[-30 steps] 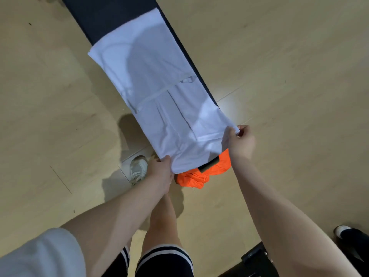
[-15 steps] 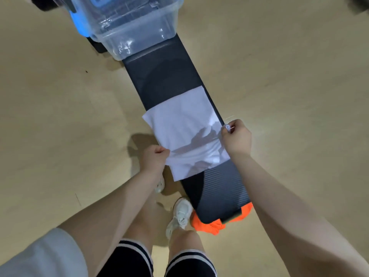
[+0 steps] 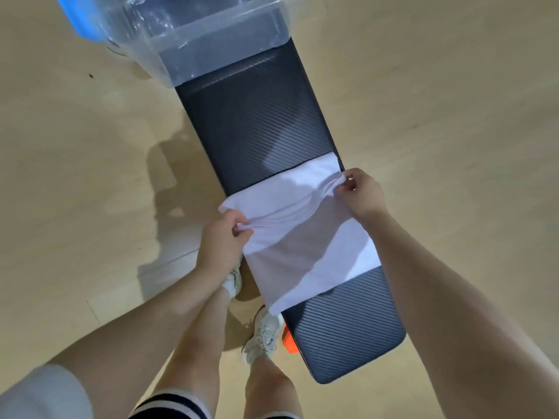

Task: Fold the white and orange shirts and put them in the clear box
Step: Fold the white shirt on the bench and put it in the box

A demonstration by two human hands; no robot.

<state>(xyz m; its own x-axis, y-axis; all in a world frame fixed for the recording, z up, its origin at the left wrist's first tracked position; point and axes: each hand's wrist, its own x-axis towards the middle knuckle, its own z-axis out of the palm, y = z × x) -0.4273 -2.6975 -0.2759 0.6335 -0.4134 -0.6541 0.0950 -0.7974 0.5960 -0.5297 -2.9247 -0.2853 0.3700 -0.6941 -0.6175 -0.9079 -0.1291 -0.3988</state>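
The white shirt (image 3: 305, 234) lies folded across the dark table (image 3: 257, 128), and both hands hold it. The left hand (image 3: 222, 237) has its grip closed on a bunch of cloth at the left edge of the shirt, and the right hand (image 3: 361, 193) pinches the far right corner. The orange shirt (image 3: 288, 343) shows only a little, under the table beside a white shoe (image 3: 264, 335). The clear box (image 3: 193, 34) stands on the far end of the table, well apart from the white shirt.
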